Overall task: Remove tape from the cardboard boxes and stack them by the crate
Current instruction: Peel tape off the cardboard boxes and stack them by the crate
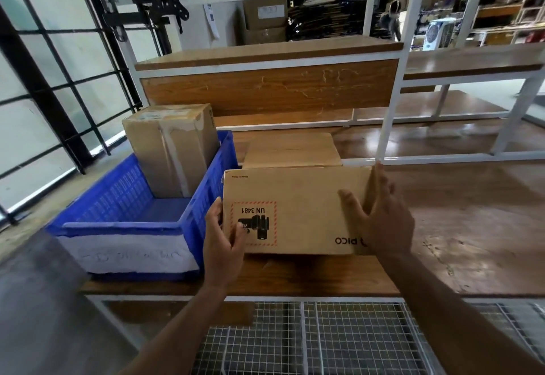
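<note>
A brown cardboard box (298,194) with an upside-down UN 3481 label and PICO print is held between both hands just right of the blue crate (124,212). My left hand (219,241) grips its left edge, thumb on the front face. At the box's right end my right hand (380,215) presses with straight, spread fingers. A second flat cardboard box (292,150) lies behind it on the wooden table. Inside the crate a taller taped cardboard box (174,147) stands tilted.
The wooden table (472,227) extends to the right of the boxes. White metal shelf posts (392,103) rise behind the boxes. A wire mesh shelf (324,336) sits below the table edge. A black-framed glass wall (44,79) is on the left. A person stands far back.
</note>
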The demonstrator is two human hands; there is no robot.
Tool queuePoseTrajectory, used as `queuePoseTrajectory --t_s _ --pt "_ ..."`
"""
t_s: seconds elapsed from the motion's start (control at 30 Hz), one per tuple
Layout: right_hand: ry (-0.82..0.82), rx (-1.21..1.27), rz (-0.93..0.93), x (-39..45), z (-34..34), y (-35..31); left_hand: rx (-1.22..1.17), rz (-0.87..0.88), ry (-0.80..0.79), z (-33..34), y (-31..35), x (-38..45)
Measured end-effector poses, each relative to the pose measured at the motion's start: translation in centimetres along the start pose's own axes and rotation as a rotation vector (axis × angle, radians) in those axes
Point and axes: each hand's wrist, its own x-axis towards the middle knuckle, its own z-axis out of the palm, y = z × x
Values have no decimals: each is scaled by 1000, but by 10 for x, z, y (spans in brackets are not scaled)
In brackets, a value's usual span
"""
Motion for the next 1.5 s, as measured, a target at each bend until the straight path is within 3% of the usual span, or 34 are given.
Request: queuePoseTrajectory --t_s 0.4,0.67,0.73,0.8,0.9,0.97,1.03,1.33,1.5 --pt "53 140 29 -45 18 19 167 11 -39 11 -19 -26" --pt "-81 64 136 -54 26 20 257 -25 27 14 -21 -21" --pt "-76 -6 102 -48 25 17 312 -15 66 14 -17 -14" --pt "-70 -107 -61 -36 25 14 409 95 80 14 -10 -1" --pt "-233 -166 -294 -16 31 -2 441 245 -172 17 4 23" --pt "-342 -145 -344 -8 38 -12 453 268 -412 23 13 38" --pt "-355 -127 -342 -5 43 -15 529 294 -518 29 16 50" --pt "-381 -250 -348 24 55 -23 714 331 -446 54 25 72" --pt "-390 -134 -388 25 65 -13 706 314 -514 57 11 75"
